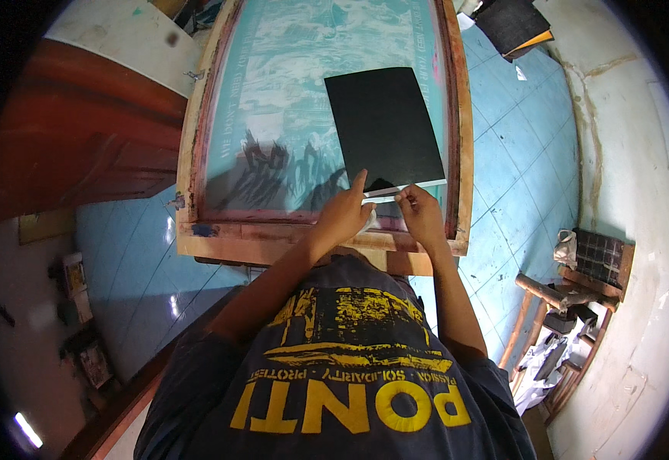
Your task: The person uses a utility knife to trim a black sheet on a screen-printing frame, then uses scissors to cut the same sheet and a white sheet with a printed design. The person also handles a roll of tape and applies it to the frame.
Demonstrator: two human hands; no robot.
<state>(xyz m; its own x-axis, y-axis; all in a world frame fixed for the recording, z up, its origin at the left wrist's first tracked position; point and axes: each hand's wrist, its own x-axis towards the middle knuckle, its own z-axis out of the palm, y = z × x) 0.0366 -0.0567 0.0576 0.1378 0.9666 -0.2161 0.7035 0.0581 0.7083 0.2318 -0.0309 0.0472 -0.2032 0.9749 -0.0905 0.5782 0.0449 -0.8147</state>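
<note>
A black rectangular sheet (386, 123) lies tilted on a wood-framed printing screen (323, 225). Along its near edge runs a white tape-like strip (429, 183). My left hand (342, 215) is at the sheet's near left corner, index finger extended onto the black surface and thumb bent by the strip. A curled white piece (369, 221) shows beside that thumb; its link to the strip is unclear. My right hand (422, 218) pinches at the strip near the middle of that edge, thumb and index finger together. Its fingertips partly cover what they grip.
The screen's mesh (296, 77) carries a pale teal and white pattern, crossed by dark shadows. To the left stands a reddish-brown cabinet (104, 123). A wooden chair (537, 307) with items on it is at the right. Dark folders (507, 27) lie at the far right on blue tiles.
</note>
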